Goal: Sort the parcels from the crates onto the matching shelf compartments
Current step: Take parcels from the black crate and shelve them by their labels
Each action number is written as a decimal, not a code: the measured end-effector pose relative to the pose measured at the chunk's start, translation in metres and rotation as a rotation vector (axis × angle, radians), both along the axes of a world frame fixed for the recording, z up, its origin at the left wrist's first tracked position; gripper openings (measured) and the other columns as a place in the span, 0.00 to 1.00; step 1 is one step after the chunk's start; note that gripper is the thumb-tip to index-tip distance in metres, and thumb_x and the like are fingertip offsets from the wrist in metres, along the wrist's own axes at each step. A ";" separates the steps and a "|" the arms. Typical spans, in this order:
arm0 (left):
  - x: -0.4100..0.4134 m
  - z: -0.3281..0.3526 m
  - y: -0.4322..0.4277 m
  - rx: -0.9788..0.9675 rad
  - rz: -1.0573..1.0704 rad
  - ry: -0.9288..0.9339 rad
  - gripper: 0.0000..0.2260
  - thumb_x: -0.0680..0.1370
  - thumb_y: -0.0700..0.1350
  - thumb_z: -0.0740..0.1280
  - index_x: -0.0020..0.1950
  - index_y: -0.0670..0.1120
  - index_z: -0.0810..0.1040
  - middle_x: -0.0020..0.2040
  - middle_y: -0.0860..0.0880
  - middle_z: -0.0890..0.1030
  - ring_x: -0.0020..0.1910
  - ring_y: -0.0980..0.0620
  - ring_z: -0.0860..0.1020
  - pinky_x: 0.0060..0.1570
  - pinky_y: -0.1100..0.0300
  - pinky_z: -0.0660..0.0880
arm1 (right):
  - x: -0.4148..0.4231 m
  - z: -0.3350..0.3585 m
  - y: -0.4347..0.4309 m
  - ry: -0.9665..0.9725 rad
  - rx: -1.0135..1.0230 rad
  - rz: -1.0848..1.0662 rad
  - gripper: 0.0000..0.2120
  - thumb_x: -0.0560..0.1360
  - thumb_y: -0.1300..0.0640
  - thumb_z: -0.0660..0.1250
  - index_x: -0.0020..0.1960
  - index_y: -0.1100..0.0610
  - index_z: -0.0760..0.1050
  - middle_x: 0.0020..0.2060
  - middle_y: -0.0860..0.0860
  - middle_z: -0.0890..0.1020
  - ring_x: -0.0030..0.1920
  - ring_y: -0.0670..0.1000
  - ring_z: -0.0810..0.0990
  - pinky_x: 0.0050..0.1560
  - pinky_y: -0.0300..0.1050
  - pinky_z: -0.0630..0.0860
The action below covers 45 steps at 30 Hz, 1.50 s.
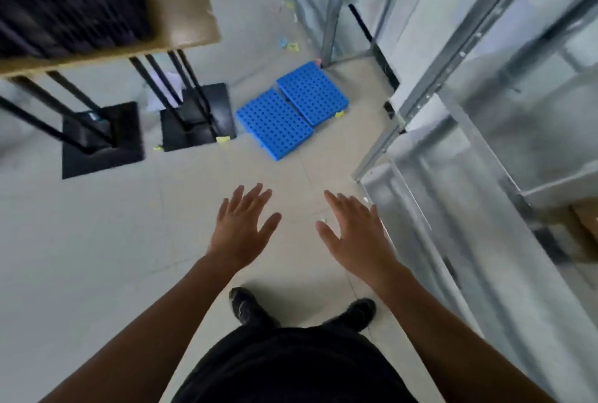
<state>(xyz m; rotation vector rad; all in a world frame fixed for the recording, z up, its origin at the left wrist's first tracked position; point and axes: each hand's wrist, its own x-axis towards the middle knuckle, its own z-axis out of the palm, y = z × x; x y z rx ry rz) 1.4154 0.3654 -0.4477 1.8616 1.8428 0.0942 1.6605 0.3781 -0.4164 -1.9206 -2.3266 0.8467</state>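
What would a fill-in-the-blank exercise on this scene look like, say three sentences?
1. The left hand and right hand are both ____, holding nothing.
2. The two perforated panels on the floor are ____ in colour.
3. The metal shelving stands on the person's ____ side.
Missing words: open; blue; right.
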 end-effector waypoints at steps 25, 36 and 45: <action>-0.421 0.084 0.057 0.219 0.838 0.058 0.29 0.81 0.67 0.49 0.82 0.60 0.58 0.83 0.57 0.54 0.83 0.49 0.43 0.80 0.42 0.40 | -0.508 0.053 0.198 0.184 0.070 0.689 0.32 0.83 0.35 0.49 0.84 0.45 0.53 0.83 0.51 0.58 0.84 0.54 0.48 0.82 0.58 0.40; -0.561 0.117 0.121 0.342 1.018 0.114 0.29 0.81 0.68 0.47 0.81 0.61 0.57 0.83 0.57 0.54 0.83 0.50 0.44 0.80 0.41 0.44 | -0.689 0.089 0.291 0.339 0.120 0.885 0.31 0.84 0.37 0.54 0.84 0.45 0.56 0.83 0.50 0.60 0.84 0.50 0.50 0.82 0.62 0.51; -0.711 0.121 0.166 0.436 0.912 0.012 0.29 0.81 0.69 0.44 0.81 0.63 0.57 0.83 0.58 0.51 0.83 0.51 0.41 0.81 0.42 0.43 | -0.817 0.099 0.327 0.367 0.249 0.747 0.32 0.82 0.35 0.53 0.83 0.47 0.59 0.82 0.50 0.62 0.83 0.48 0.50 0.81 0.57 0.57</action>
